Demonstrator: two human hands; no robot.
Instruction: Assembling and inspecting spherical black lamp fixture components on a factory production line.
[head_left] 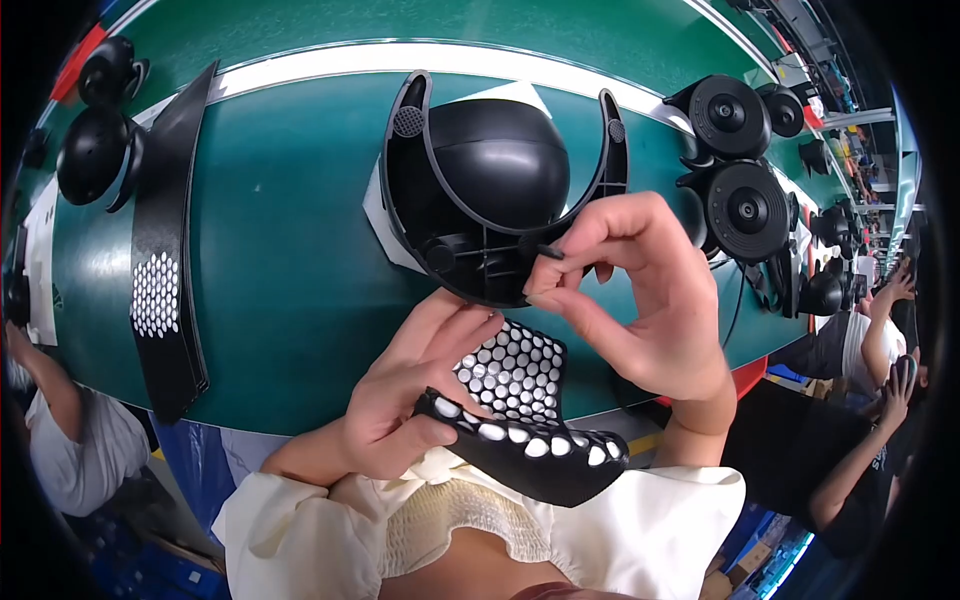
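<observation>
On the green bench, the left hand (410, 390) clamps a curved black panel with round holes (520, 415) between thumb and fingers, holding it just under the black housing (480, 190), whose dome sits in a U-shaped bracket. To its right, the right hand (640, 300) pinches a small dark peg (551, 252) between thumb and forefinger at the housing's lower rim. The step probably goes best if the left hand keeps the panel steady while the peg stays square to its seat, pressed straight rather than tilted.

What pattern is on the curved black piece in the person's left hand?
The curved black panel in the left hand is pierced with rows of round holes that show white; clearest in the head view.
</observation>
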